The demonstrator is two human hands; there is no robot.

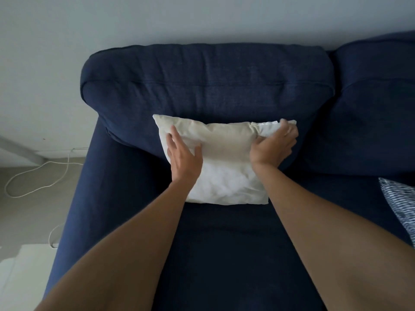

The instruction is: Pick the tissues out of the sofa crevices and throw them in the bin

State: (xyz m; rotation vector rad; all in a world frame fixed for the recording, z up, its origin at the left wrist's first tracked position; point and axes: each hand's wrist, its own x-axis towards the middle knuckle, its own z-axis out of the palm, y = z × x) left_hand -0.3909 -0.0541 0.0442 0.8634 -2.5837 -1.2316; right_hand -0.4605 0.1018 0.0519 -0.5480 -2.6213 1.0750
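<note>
Left hand (183, 153) flat and spread on white cushion (226, 162), right hand (275, 144) gripping its far corner, navy sofa (202, 86) beneath both

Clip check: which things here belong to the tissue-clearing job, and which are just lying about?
Job:
- sofa
- white pillow, leaning on the backrest, left hand flat on it, right hand gripping its top corner
- no tissues or bin in view

Lying about:
- white cable on the floor
- patterned cushion

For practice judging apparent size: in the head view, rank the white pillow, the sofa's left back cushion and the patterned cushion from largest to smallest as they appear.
1. left back cushion
2. white pillow
3. patterned cushion, though the frame edge cuts it off, so its full size is unsure.
</note>
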